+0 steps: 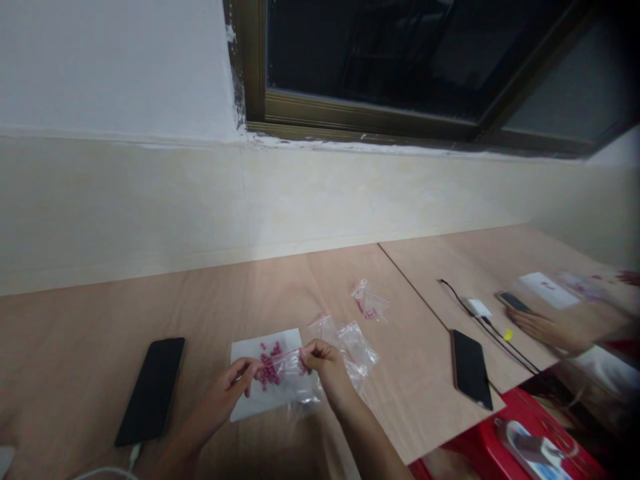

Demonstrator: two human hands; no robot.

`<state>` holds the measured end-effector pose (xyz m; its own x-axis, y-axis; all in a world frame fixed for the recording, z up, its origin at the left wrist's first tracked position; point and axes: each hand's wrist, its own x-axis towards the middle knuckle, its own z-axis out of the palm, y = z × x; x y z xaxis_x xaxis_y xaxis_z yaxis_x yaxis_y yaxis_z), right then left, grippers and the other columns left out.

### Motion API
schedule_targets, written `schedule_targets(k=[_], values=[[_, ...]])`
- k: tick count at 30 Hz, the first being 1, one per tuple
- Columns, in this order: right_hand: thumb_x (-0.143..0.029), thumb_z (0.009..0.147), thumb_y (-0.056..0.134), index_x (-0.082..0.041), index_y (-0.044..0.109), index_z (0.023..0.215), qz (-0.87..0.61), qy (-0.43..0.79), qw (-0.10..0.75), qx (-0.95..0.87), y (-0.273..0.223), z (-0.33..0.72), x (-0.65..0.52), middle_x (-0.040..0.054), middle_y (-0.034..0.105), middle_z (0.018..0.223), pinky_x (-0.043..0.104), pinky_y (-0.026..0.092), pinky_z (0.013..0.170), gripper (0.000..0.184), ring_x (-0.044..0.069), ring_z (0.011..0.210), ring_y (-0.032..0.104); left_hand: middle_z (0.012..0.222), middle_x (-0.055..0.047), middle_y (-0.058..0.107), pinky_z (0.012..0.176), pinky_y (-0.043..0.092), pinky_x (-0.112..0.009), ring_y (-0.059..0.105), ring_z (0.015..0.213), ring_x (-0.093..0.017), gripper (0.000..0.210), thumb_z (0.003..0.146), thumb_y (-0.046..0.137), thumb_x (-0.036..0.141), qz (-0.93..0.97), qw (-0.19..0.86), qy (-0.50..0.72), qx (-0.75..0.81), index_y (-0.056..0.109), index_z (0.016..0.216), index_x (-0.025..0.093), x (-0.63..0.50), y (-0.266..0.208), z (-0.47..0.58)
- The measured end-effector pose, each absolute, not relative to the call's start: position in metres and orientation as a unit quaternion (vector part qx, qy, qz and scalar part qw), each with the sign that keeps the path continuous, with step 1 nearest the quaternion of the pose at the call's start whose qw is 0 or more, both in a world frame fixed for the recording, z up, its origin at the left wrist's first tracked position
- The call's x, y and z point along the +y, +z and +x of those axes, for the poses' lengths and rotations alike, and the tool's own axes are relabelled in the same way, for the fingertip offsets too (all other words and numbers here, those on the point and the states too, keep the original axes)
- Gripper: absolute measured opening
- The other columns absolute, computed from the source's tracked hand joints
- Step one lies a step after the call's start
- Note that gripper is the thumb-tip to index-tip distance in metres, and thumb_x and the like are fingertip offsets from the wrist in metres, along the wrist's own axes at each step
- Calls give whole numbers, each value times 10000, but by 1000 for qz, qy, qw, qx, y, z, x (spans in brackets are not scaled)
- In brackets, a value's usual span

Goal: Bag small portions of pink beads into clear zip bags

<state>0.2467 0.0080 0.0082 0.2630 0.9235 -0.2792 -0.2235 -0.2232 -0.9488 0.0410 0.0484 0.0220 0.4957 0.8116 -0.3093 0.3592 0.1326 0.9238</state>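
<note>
My right hand (323,358) pinches the edge of a small clear zip bag (289,363) with a pink seal line, held over a white sheet of paper (245,408). On the paper lies a loose pile of small pink beads (270,372). My left hand (242,377) is at the left edge of this pile, its thumb and forefinger drawn together; whatever is between them is too small to make out. More clear zip bags (357,343) are spread just right of the paper. Farther back, another bag (369,303) has pink beads in it.
A black phone (153,390) on a white cable lies at left, another phone (471,369) at right. Past the table seam are a white adapter (479,307) and black cables. A co-worker's hand (543,327) rests by a third phone (515,302). A red stool (525,433) stands below.
</note>
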Motion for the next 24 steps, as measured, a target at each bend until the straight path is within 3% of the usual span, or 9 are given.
schedule_targets(k=[3, 6, 9, 11, 14, 18, 24], values=[[-394, 644, 569, -175, 531, 524, -678, 404, 506, -349, 2, 287, 10, -11, 526, 457, 240, 336, 484, 252, 118, 437, 446, 679, 16, 513, 543, 358, -217, 446, 560, -118, 345, 759, 442, 477, 620, 581, 194, 490, 556, 830, 159, 50, 13, 34], [-369, 696, 532, -168, 605, 604, -798, 247, 351, -424, -3, 324, 15, 55, 602, 617, 276, 372, 606, 233, 177, 616, 538, 642, 26, 490, 522, 349, -206, 440, 569, -122, 317, 741, 464, 473, 615, 584, 190, 496, 538, 755, 164, 52, 11, 30], [-385, 718, 538, -166, 655, 841, -865, 140, 176, -448, -4, 347, 21, 125, 622, 842, 330, 357, 746, 277, 257, 876, 533, 641, 23, 498, 544, 361, -210, 451, 598, -135, 300, 723, 482, 468, 619, 576, 192, 499, 534, 717, 172, 53, 12, 29], [-423, 750, 503, -157, 600, 1024, -887, 92, 119, -436, -6, 357, 28, 164, 586, 974, 356, 343, 790, 394, 283, 975, 492, 644, 19, 504, 567, 370, -216, 460, 622, -144, 288, 714, 491, 459, 620, 572, 194, 501, 540, 715, 175, 53, 12, 29], [-413, 799, 427, -109, 529, 1113, -923, 36, 96, -372, -13, 372, 46, 205, 523, 1072, 375, 345, 801, 449, 293, 1019, 466, 630, 18, 497, 572, 374, -220, 463, 629, -151, 291, 709, 490, 464, 615, 577, 194, 501, 536, 701, 177, 53, 9, 29], [-331, 774, 467, -54, 542, 1057, -947, 19, 90, -308, -29, 391, 67, 245, 492, 1094, 396, 374, 748, 403, 313, 1014, 469, 619, 23, 487, 563, 367, -218, 459, 615, -147, 309, 712, 476, 483, 613, 583, 187, 499, 524, 696, 178, 53, 5, 29], [-258, 744, 470, -78, 645, 870, -928, 21, 151, -340, -40, 414, 59, 185, 612, 836, 321, 395, 637, 282, 242, 768, 574, 629, 21, 497, 576, 371, -222, 466, 623, -150, 309, 716, 466, 486, 616, 579, 179, 503, 518, 696, 183, 52, 4, 25]])
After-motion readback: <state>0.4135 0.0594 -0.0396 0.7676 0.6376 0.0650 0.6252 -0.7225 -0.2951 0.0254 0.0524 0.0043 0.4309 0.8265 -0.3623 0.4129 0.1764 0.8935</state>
